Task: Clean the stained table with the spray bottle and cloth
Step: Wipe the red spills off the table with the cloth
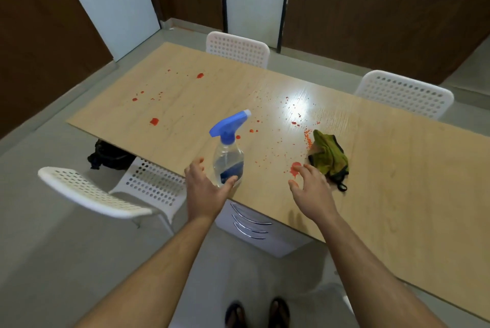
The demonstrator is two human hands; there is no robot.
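Spray bottle (228, 154) upright near the tabletop's (397, 181) near edge, clear body, blue trigger head turned toward the far right. Left hand (205, 189) spread open around the bottle's lower part, thumb against its right side, fingers out to the left, not yet closed on it. Right hand (311, 191) open too, fingers splayed and loosely bent, over a red stain (295, 168), fingertips just beside the cloth (328, 156). Cloth crumpled, green with dark trim, lying on the tabletop right of the bottle and apart from it. Red splatters (154, 121) scattered across the light wood from the far left to the middle, with a bright glare patch (301, 107) beyond the cloth. White perforated chairs (237, 48) at the far side and another (92, 192) at the near left. White drawer unit (254, 224) under the tabletop. Dark bag (110, 155) on the floor at the left. Sandalled feet (257, 313) at the bottom edge.
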